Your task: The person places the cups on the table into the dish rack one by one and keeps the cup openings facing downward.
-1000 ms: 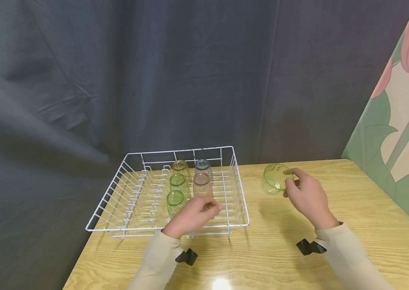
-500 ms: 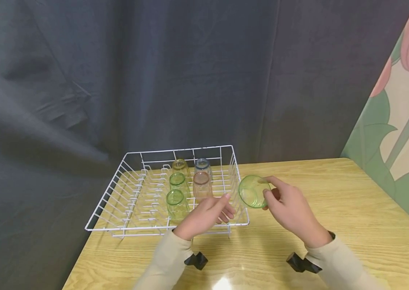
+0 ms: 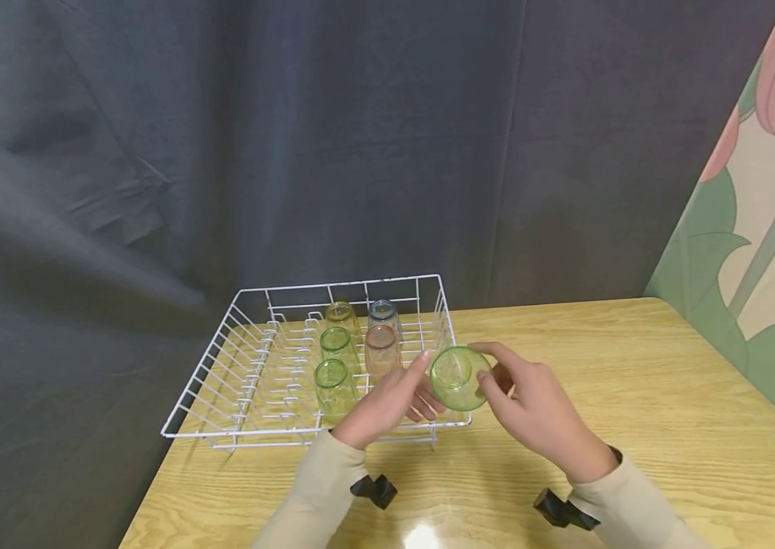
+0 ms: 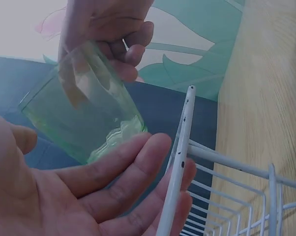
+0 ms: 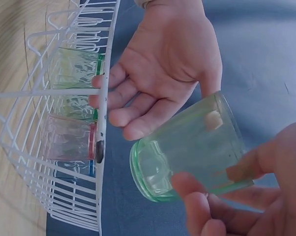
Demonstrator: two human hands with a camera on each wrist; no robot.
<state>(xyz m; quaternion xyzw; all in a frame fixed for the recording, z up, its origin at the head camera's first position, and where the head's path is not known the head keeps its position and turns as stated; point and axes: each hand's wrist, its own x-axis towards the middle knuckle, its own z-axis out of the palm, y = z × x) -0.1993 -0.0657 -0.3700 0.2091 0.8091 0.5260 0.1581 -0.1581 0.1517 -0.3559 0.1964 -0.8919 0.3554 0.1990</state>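
Note:
My right hand (image 3: 537,412) pinches a light green drinking glass (image 3: 452,389) by its rim end, thumb on one side and fingers on the other. The glass is tilted, its thick base toward the left hand in the right wrist view. My left hand (image 3: 387,404) is held palm toward the glass at the right side of the white wire dish rack (image 3: 456,423), fingers loosely extended. In the left wrist view its fingertips (image 4: 158,147) come close to the glass base; whether they touch cannot be told.
Several glasses stand upside down in the rack: two green, a yellow (image 3: 341,313), a blue (image 3: 384,311) and a pink one (image 3: 383,347). The rack sits on a wooden table (image 3: 607,351). A dark curtain (image 3: 387,152) hangs behind; a flower-patterned wall (image 3: 772,267) is at right.
My right hand has brought the green glass leftward and toward me, tilting it, from over the table to the rack's right side. My left hand has shifted slightly right, and its fingers have extended.

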